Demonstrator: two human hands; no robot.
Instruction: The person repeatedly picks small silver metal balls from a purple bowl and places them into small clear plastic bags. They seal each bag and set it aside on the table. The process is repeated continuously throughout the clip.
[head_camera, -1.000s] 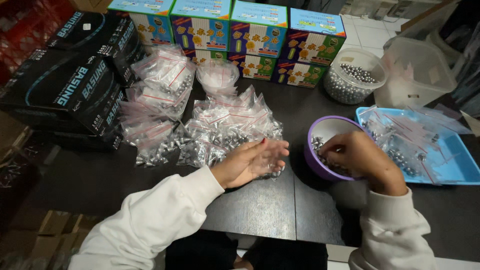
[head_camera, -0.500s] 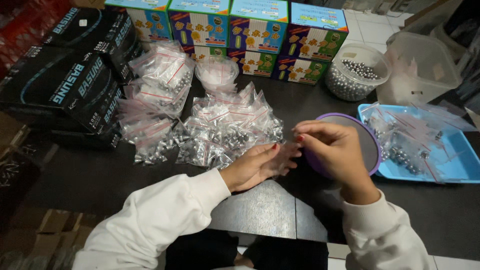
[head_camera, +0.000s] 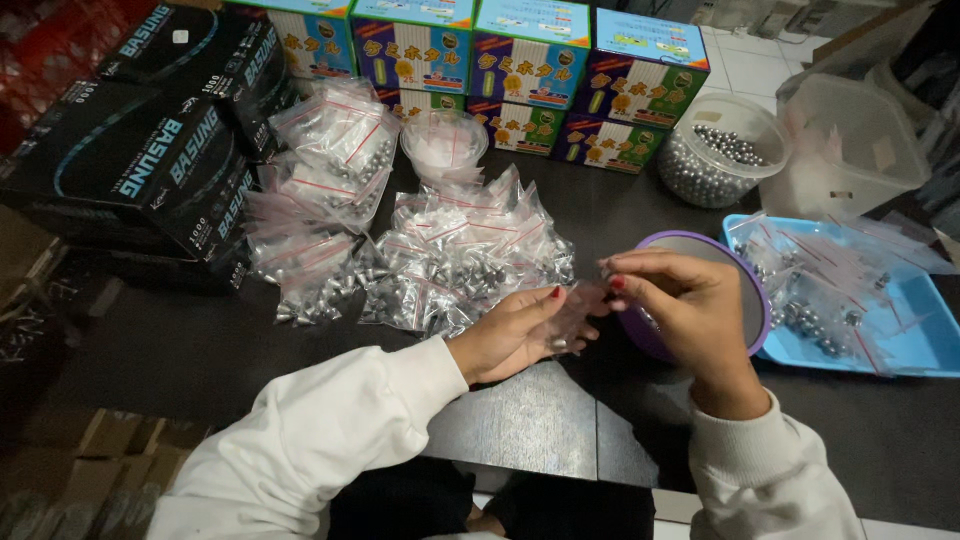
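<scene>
The left hand (head_camera: 520, 330) lies palm up near the front edge of the dark table (head_camera: 180, 340), holding a small clear bag (head_camera: 572, 318). The right hand (head_camera: 690, 310) pinches at the bag's mouth, probably with small steel balls. Behind it stands a purple bowl (head_camera: 745, 275). A heap of filled bags (head_camera: 460, 260) lies beside the left hand.

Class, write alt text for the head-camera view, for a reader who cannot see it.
A left hand holds a small clear bag while the right hand pinches at its mouth, above a purple bowl. Filled bags of steel balls lie heaped on the dark table.
</scene>
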